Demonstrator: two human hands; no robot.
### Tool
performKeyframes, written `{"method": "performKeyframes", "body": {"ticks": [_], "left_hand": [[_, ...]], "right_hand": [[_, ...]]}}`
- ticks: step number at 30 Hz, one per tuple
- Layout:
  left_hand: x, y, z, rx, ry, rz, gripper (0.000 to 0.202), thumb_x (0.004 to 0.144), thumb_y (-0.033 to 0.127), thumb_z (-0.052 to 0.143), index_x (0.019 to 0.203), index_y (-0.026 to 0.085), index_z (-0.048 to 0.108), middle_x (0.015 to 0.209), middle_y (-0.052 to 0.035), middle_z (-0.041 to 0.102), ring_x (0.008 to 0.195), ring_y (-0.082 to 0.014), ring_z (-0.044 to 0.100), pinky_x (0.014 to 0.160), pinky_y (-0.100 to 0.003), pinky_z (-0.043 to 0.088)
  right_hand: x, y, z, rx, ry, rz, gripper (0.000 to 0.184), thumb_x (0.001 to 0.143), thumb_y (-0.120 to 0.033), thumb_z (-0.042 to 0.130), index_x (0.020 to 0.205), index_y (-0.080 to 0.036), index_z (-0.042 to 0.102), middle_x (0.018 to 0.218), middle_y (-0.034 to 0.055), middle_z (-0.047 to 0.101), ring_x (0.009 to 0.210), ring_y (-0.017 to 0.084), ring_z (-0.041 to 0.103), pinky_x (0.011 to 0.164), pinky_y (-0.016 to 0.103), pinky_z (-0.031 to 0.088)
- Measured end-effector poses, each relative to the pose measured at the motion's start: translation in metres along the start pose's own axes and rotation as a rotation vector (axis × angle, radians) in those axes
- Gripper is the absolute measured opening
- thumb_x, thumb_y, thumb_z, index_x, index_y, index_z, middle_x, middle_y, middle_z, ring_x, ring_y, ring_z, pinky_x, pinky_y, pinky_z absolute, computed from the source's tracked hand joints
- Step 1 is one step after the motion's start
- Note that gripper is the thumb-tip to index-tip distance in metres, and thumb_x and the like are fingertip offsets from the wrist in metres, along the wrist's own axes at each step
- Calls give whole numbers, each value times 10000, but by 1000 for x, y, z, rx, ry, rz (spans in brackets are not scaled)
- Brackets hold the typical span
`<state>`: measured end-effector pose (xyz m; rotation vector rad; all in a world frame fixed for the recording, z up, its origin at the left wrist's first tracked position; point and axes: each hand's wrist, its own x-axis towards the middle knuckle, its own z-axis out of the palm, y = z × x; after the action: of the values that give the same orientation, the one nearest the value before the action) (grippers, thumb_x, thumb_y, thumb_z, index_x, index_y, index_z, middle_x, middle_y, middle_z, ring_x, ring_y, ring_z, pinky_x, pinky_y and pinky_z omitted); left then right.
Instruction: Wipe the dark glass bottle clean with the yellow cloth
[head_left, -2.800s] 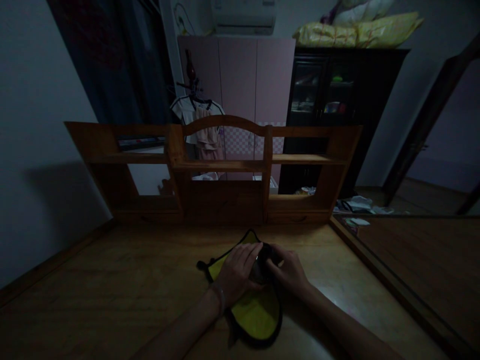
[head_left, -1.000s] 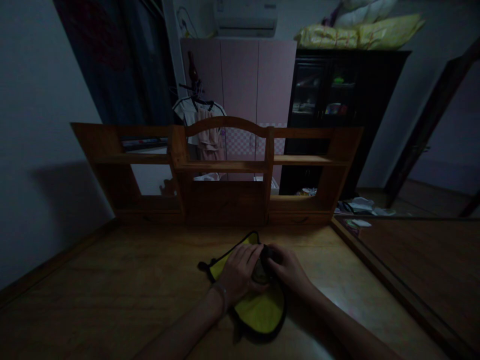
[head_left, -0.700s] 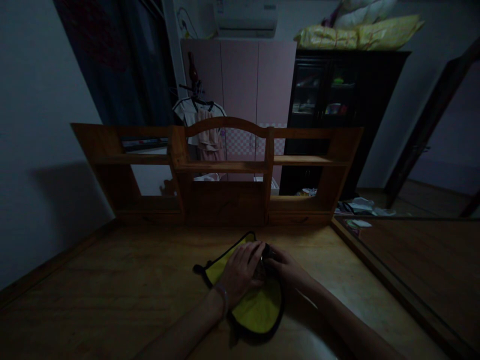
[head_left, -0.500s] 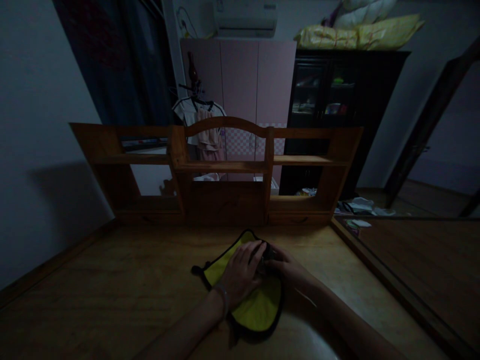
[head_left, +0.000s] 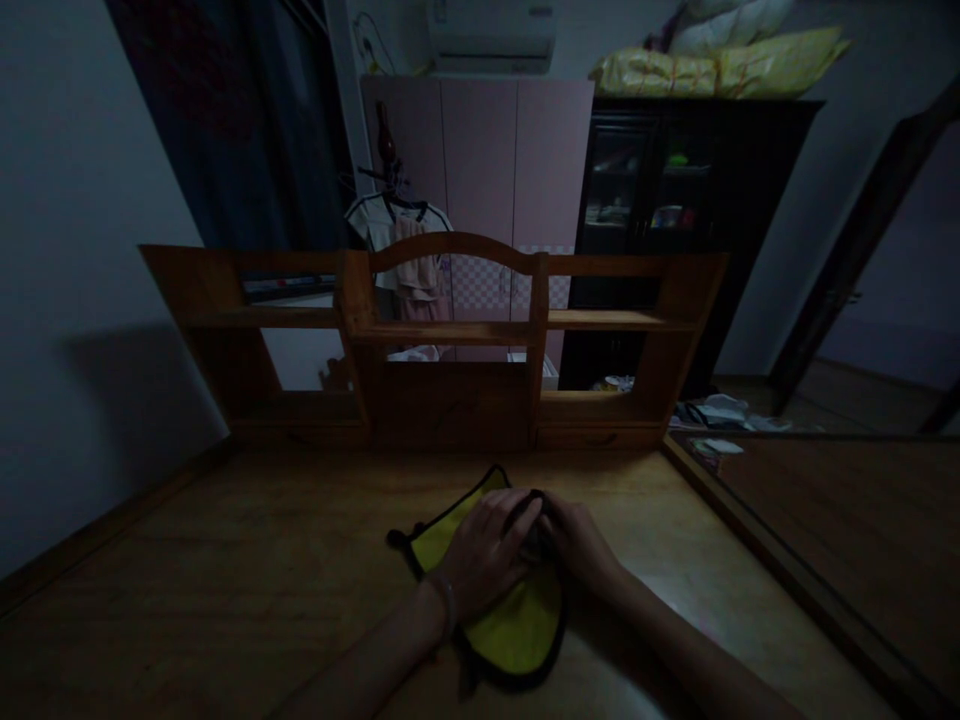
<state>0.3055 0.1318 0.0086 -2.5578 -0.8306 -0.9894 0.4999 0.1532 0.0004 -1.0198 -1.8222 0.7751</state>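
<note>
A yellow cloth with a black edge (head_left: 517, 625) lies on the wooden desk (head_left: 247, 590) near its front middle. My left hand (head_left: 484, 550) rests on the cloth with its fingers curled over a small dark object (head_left: 534, 540) that is mostly hidden. My right hand (head_left: 581, 545) closes on the same object from the right. The two hands touch each other above the cloth. The room is dim, and I cannot make out what the object is.
A wooden shelf unit (head_left: 450, 330) with open compartments stands along the back of the desk. Behind it are a pink wardrobe (head_left: 480, 160), hanging clothes (head_left: 409, 260) and a dark cabinet (head_left: 660, 200). A white wall is at the left. Floor with scattered papers (head_left: 712, 412) lies right.
Both hands have stayed on the cloth and shifted only slightly. The left hand's fingers now cover more of the dark object. The cloth has moved a little under them.
</note>
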Motion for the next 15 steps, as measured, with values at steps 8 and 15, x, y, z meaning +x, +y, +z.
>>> {"method": "performKeyframes", "body": {"ticks": [8, 15], "left_hand": [[-1, -3, 3, 4, 30, -63, 707, 887, 413, 591, 1463, 141, 284, 1373, -182, 467, 1286, -325, 443, 1089, -514, 372], [-5, -8, 11, -49, 80, -219, 834, 807, 479, 693, 1447, 146, 275, 1345, -179, 487, 1249, -310, 494, 1049, -469, 443]], "right_hand": [[-3, -1, 0, -129, 53, -54, 214, 944, -241, 445, 1010, -194, 643, 852, 50, 732, 724, 201, 678, 660, 270, 504], [-6, -5, -3, -145, 153, -82, 207, 928, -242, 462, 1017, -200, 643, 846, 51, 726, 727, 218, 673, 655, 274, 494]]}}
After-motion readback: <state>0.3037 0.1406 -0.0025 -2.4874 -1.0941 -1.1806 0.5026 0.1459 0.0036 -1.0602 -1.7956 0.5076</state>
